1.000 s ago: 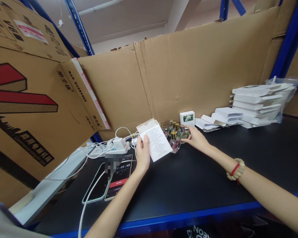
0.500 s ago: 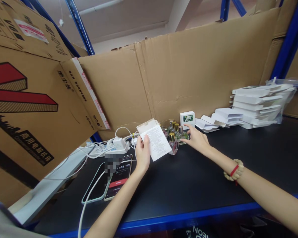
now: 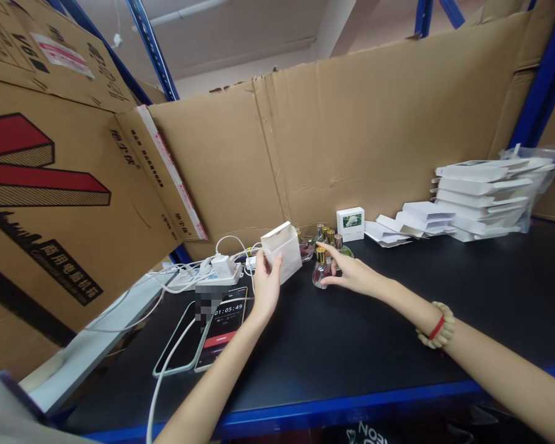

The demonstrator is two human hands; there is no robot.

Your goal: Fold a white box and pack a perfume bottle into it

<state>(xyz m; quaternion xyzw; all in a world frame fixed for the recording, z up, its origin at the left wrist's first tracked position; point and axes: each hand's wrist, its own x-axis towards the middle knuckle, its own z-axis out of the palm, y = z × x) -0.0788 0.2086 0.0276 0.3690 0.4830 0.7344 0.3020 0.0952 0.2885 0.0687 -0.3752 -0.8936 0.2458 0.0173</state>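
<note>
My left hand (image 3: 268, 283) holds a small white box (image 3: 284, 254) upright, with its top flap open. Right of it, my right hand (image 3: 345, 268) has thumb and fingers around the side of a round glass bottle (image 3: 321, 271) with a gold cap; the bottle stands on the black table (image 3: 351, 345). Behind, several similar small bottles (image 3: 305, 246) are grouped, some partly hidden by the box and my right hand. A closed white box with a green picture (image 3: 350, 224) stands behind them, by the cardboard wall.
Flat white boxes (image 3: 425, 217) and a tall stack of them (image 3: 483, 197) lie at the right. At the left are a power strip (image 3: 217, 274) with white cables and two phones (image 3: 222, 324). A large printed carton (image 3: 50, 185) stands far left.
My right hand has moved left and down from the rear bottles to the front bottle. The white box in my left hand has turned, now showing its open top.
</note>
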